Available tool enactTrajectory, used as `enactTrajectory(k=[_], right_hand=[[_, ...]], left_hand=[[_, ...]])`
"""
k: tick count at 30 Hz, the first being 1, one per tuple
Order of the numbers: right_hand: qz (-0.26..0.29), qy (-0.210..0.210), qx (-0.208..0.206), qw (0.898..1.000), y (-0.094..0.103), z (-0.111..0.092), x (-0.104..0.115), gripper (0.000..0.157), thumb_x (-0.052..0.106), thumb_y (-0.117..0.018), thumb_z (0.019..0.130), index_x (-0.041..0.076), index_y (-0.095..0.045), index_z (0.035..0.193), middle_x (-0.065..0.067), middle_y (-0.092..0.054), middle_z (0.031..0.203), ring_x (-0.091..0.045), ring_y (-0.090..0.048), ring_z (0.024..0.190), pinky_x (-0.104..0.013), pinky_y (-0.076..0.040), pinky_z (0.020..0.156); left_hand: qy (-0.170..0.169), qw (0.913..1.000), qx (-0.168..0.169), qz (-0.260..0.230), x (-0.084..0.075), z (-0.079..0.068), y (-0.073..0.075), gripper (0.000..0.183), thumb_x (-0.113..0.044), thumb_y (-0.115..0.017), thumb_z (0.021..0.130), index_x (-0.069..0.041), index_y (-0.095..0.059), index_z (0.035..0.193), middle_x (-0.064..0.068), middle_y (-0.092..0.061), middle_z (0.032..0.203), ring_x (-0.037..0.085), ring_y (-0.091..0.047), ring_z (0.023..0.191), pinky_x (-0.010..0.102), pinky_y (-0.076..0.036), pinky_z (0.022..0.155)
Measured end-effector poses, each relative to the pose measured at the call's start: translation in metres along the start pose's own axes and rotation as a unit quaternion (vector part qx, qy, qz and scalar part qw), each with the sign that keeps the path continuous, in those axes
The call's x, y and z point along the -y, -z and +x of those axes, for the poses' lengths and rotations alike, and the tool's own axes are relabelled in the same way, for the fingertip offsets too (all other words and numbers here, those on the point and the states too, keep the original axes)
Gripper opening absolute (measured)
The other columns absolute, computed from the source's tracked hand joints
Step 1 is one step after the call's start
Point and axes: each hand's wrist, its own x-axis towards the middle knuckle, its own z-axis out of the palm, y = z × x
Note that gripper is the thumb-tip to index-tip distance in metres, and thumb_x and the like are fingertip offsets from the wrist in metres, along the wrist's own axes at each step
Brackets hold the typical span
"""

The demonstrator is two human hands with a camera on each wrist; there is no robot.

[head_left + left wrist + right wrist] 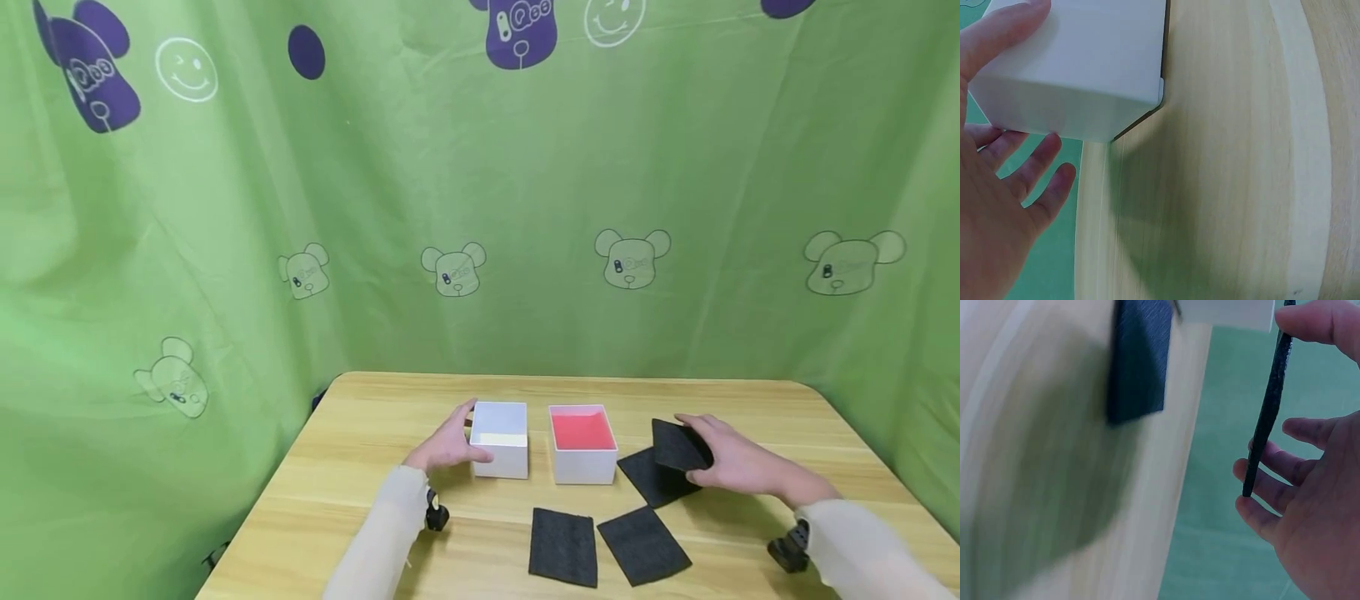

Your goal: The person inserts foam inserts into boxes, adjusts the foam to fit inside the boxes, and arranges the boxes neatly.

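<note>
Raised black square tilts over a lying square at right, pinched between thumb and fingers of the right hand. Left hand holds the white box at its left side, thumb and fingers spread wide. Seemingly early on: two near squares also lie unlifted; none shows inside the red-lined box.

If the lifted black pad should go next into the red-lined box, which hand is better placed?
Probably the right hand: it holds the pad, near the red-lined box; the left hand grips the other box.
</note>
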Motion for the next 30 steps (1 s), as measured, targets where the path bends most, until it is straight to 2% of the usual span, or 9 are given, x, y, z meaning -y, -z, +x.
enactTrajectory(k=[8, 12, 18, 26, 30], right_hand=[[-0.008, 0.008, 0.013, 1.0, -0.001, 0.021, 0.029, 0.086, 0.032, -0.078, 0.072, -0.009, -0.037, 0.135, -0.027, -0.043, 0.129, -0.042, -0.044, 0.115, -0.054, -0.042, 0.089], [-0.004, 0.013, 0.019, 1.0, -0.003, 0.031, 0.041, 0.086, 0.034, -0.078, 0.072, -0.009, -0.037, 0.136, -0.028, -0.041, 0.132, -0.043, -0.042, 0.119, -0.055, -0.041, 0.091], [-0.002, 0.018, 0.022, 1.0, -0.008, 0.043, 0.06, 0.084, 0.031, -0.076, 0.074, -0.007, -0.037, 0.138, -0.027, -0.04, 0.135, -0.043, -0.038, 0.122, -0.055, -0.039, 0.093], [0.002, 0.031, 0.03, 0.999, -0.02, 0.06, 0.079, 0.082, 0.03, -0.074, 0.075, -0.003, -0.038, 0.139, -0.022, -0.04, 0.138, -0.039, -0.037, 0.125, -0.054, -0.038, 0.095], [0.005, 0.037, 0.038, 0.999, -0.025, 0.068, 0.087, 0.082, 0.032, -0.074, 0.076, -0.001, -0.037, 0.141, -0.02, -0.039, 0.139, -0.036, -0.036, 0.126, -0.052, -0.038, 0.095]], left_hand=[[-0.003, 0.9974, 0.012, -0.072, 0.002, 0.001, -0.003, 0.114, -0.017, -0.085, 0.066, -0.006, -0.009, 0.151, 0.017, -0.036, 0.143, 0.033, -0.041, 0.126, 0.048, -0.037, 0.101], [0.0, 0.9964, 0.014, -0.083, 0.003, 0.0, -0.002, 0.114, -0.015, -0.085, 0.067, -0.007, -0.009, 0.151, 0.016, -0.036, 0.143, 0.033, -0.043, 0.123, 0.045, -0.041, 0.099], [-0.003, 0.9942, 0.019, -0.106, 0.005, 0.001, -0.001, 0.107, -0.012, -0.083, 0.069, -0.006, -0.014, 0.15, 0.013, -0.045, 0.133, 0.029, -0.049, 0.115, 0.04, -0.046, 0.093], [0.002, 0.9935, 0.017, -0.113, 0.002, -0.002, 0.0, 0.107, -0.011, -0.083, 0.068, -0.006, -0.016, 0.15, 0.012, -0.047, 0.131, 0.029, -0.049, 0.115, 0.042, -0.045, 0.094], [-0.001, 0.995, 0.02, -0.098, 0.005, 0.0, -0.001, 0.11, -0.013, -0.085, 0.066, -0.006, -0.014, 0.151, 0.011, -0.045, 0.133, 0.028, -0.047, 0.116, 0.042, -0.043, 0.096]])
